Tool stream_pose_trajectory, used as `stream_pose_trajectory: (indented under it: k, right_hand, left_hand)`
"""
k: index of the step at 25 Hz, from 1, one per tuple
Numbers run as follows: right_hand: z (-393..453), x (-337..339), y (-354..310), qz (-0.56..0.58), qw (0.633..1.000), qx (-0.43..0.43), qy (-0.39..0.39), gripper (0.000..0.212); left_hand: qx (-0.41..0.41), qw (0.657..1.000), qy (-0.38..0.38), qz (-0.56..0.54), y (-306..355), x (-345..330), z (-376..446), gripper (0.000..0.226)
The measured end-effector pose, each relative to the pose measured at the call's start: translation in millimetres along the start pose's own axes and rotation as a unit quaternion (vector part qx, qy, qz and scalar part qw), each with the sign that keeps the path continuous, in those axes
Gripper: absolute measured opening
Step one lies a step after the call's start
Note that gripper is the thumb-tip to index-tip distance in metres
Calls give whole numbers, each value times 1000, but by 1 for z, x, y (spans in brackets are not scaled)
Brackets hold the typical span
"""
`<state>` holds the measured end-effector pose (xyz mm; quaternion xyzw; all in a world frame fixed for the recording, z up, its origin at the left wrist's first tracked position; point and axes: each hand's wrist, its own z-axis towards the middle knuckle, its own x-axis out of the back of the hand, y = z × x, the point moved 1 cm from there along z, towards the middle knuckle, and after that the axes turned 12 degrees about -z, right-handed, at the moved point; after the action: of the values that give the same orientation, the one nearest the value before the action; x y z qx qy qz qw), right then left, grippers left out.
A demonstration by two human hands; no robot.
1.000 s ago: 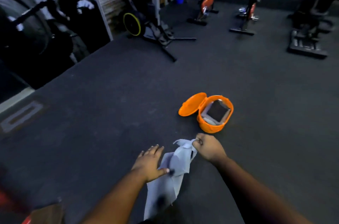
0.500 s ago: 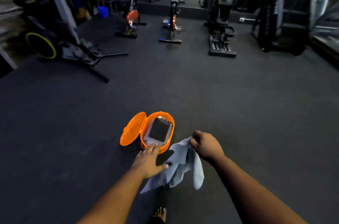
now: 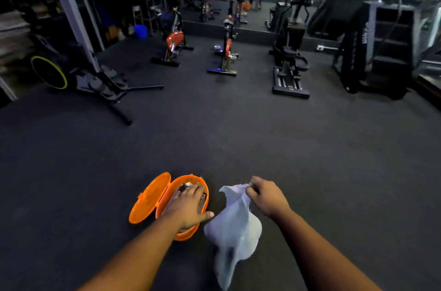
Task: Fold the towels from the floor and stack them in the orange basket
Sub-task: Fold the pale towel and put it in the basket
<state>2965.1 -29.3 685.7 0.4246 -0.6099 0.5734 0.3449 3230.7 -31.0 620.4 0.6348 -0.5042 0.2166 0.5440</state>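
Head view: dark gym floor (image 3: 238,143) is seen; beside orange basket (image 3: 191,234), towel (image 3: 235,221) is pinched by right hand (image 3: 266,197); left hand (image 3: 189,206) is spread flat above basket.

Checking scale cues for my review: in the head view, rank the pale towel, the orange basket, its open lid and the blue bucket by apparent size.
1. pale towel
2. orange basket, partly hidden by the left hand, and open lid: too alike to rank
3. blue bucket, smallest, though far from the camera

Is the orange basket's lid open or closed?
Open. The lid is swung out to the left of the orange basket, and the left hand reaches over the uncovered top.
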Motion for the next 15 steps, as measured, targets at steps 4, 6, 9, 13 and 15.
stream_pose_trajectory:
  k: [4, 6, 9, 13, 15]
  right_hand:
    - [47, 23, 34, 109, 989, 86, -40, 19]
    - [79, 44, 42, 172, 971, 131, -103, 23]
    - [119, 65, 38, 244, 927, 175, -223, 29]
    - [157, 82, 20, 302, 890, 210, -269, 22]
    - [177, 82, 22, 303, 899, 205, -241, 22]
  left_hand:
    - [6, 999, 42, -33, 48, 0, 33, 97]
    - [-8, 995, 79, -61, 81, 7, 51, 87]
    - [-17, 982, 129, -141, 120, 30, 77, 77]
    - [-20, 975, 138, -175, 126, 63, 106, 43]
    - [-5, 949, 179, -259, 122, 72, 117, 27]
